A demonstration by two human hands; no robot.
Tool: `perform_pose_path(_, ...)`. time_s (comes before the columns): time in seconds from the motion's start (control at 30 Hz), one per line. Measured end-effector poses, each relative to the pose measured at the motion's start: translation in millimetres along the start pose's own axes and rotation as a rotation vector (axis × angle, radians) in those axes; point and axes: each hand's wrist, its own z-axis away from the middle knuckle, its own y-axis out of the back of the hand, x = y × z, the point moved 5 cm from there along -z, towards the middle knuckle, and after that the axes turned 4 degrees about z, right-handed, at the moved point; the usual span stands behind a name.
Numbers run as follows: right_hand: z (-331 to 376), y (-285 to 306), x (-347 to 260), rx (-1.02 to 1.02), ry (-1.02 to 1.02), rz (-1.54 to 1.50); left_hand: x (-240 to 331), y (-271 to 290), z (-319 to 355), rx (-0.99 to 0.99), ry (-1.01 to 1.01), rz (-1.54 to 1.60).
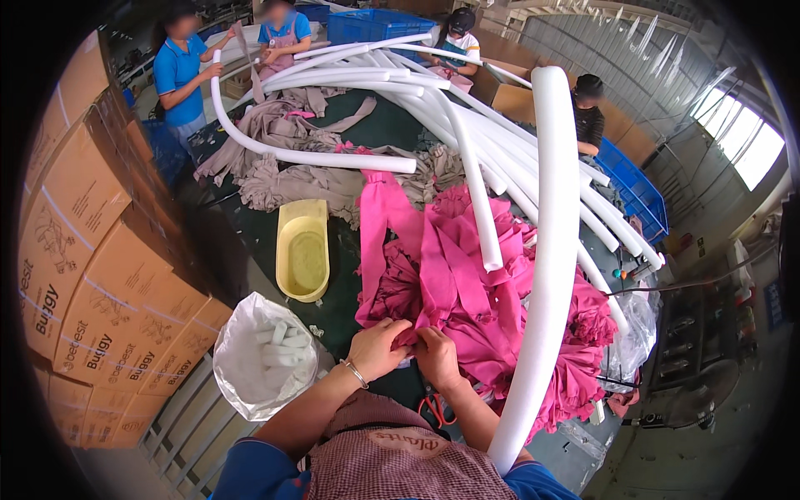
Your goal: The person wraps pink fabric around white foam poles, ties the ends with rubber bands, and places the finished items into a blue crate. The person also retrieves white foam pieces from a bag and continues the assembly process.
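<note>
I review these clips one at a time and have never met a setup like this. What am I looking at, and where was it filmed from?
There is no machine here: a person works bare-handed, wearing a wide fisheye camera on the head. This single picture looks down from there, so straight edges bend near the rim, and left in the picture is the person's left.

The left hand and right hand pinch a pink fabric between their fingertips. On the dark green table also lie grey fabric, white foam tubes, a yellow tub and red-handled scissors. At the left stand a white-lined bin and cardboard boxes. Other people are farther back.
</note>
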Motion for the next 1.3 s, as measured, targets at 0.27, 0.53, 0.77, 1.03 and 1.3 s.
perform_pose_path(0.27,-4,4,-17,-0.124,0.112,0.128,-12,-10,7,0.106,0.040,0.169)
perform_pose_path(0.53,-2,-6,-37,-0.203,0.225,0.148,-37,-29,9,0.156,0.240,0.014)
perform_pose_path(0.77,5,-2,-5,0.038,0.023,0.102,-18,-24,7,0.071,0.034,-0.104)
perform_pose_path(1.03,11,2,-1,0.098,-0.239,-0.133,-15,-11,2,0.224,0.171,0.084)
perform_pose_path(1.3,9,-11,-30,0.046,0.149,0.076,-54,-31,7,0.260,0.405,-0.049)
